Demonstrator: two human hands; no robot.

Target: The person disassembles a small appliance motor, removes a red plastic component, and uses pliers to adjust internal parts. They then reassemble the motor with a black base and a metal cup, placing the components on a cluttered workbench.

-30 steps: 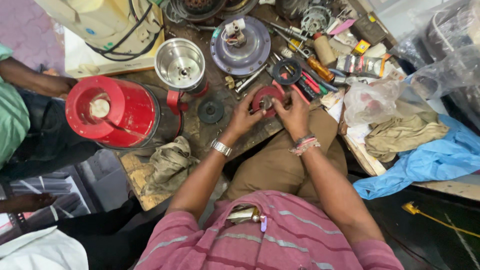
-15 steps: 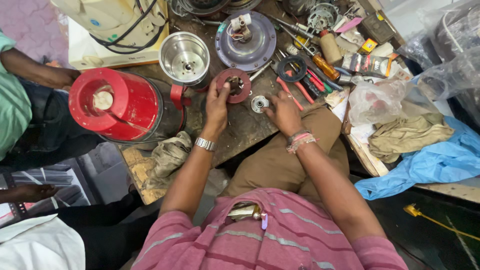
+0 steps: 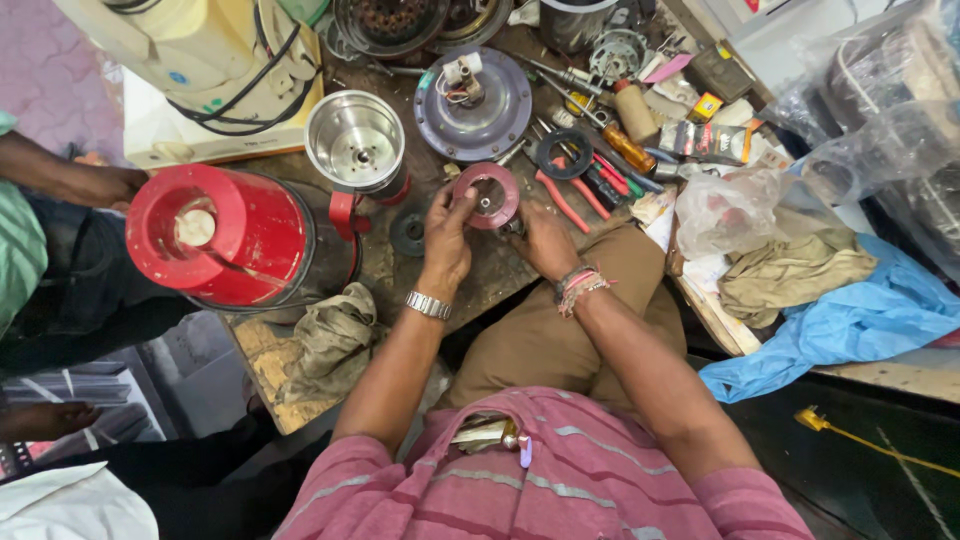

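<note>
Our fingers (image 3: 462, 203) on the left hand (image 3: 447, 240) are curled around the near-left rim of a small round reddish disc (image 3: 487, 195), pinching it at its edge, while the right hand (image 3: 543, 240) closes in from the other side, its fingers pressed against the disc's lower right edge, so we have it held between both hands. The disc sits low over the desk (image 3: 385, 270), near its front edge, face up toward us with a pale hub in its middle. We cannot tell whether it rests on the wood or is lifted just clear. A metal watch (image 3: 427, 304) rings our left wrist and coloured thread bands (image 3: 578, 285) our right. Just beyond the disc lies a larger grey round plate (image 3: 473, 105) with wires at its centre, and to its left stands a shiny steel jar (image 3: 356, 142). Farther left, a red cylinder (image 3: 222, 233) lies on its side, with a dirty rag (image 3: 335, 335) hanging off the desk edge below it. To the right of the disc we see red-handled pliers (image 3: 560, 195) among scattered tools, then a clear plastic bag (image 3: 728, 208) and a blue sheet (image 3: 850, 320). Another person's arm (image 3: 70, 180) reaches in at the far left.
</note>
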